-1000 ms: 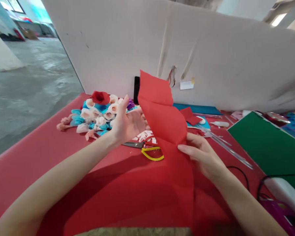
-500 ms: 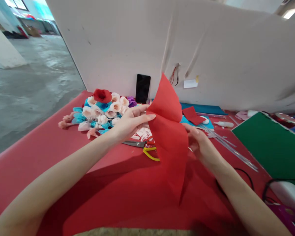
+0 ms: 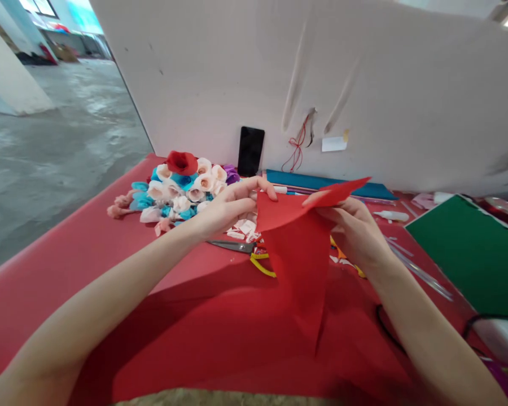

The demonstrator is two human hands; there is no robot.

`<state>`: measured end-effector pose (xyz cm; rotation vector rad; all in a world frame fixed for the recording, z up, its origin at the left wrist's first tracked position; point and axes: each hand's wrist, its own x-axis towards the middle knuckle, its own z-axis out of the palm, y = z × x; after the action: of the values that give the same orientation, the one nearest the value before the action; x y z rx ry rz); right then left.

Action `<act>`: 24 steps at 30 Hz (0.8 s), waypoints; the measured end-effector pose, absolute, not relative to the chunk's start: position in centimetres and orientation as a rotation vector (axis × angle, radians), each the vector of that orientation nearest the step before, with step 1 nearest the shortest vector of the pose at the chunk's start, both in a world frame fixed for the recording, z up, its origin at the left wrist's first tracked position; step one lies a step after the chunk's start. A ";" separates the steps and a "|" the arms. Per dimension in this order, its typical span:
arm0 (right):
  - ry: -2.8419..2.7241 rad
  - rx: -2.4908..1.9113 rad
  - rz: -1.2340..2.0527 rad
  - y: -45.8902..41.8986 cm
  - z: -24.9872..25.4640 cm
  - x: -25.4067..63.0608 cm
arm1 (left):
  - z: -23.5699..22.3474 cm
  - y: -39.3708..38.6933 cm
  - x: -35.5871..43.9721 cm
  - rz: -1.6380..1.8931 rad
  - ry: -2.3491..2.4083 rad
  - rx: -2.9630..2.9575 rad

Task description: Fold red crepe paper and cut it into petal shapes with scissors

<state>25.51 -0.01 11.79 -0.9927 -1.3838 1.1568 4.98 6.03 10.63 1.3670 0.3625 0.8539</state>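
A sheet of red paper hangs above the red table, its upper part folded over toward me and its lower end tapering to a point. My left hand pinches the sheet's left edge near the fold. On the right, my right hand grips the folded upper part, fingers partly hidden by the paper. Behind the sheet lie scissors with dark blades; a yellow handle shows and the paper covers the rest. White paper scraps are scattered beside them.
Paper flowers in several colours are heaped at the back left. A black phone leans on the white panel. A green board, clear sticks and a small white bottle lie to the right.
The paper's upper part, upright before, is now bent down over the front. My right hand has moved up from the sheet's right side to that flap. My left hand stays at the left edge.
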 end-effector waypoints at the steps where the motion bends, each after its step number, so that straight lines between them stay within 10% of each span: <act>1: -1.406 -0.987 1.128 0.0 11.9 25.6 | 10.8 6.1 4.9 0.829 0.363 1.358; 12: -1.791 -1.078 0.501 -0.5 12.8 25.5 | 10.2 6.1 5.6 0.918 0.409 1.381; 24: -1.565 -1.161 0.535 -0.6 14.0 24.6 | 10.8 4.3 6.1 0.963 0.642 1.522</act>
<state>24.58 -0.65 13.99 -1.1611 -1.5655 0.5346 6.08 4.34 10.83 1.5217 0.6417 0.9629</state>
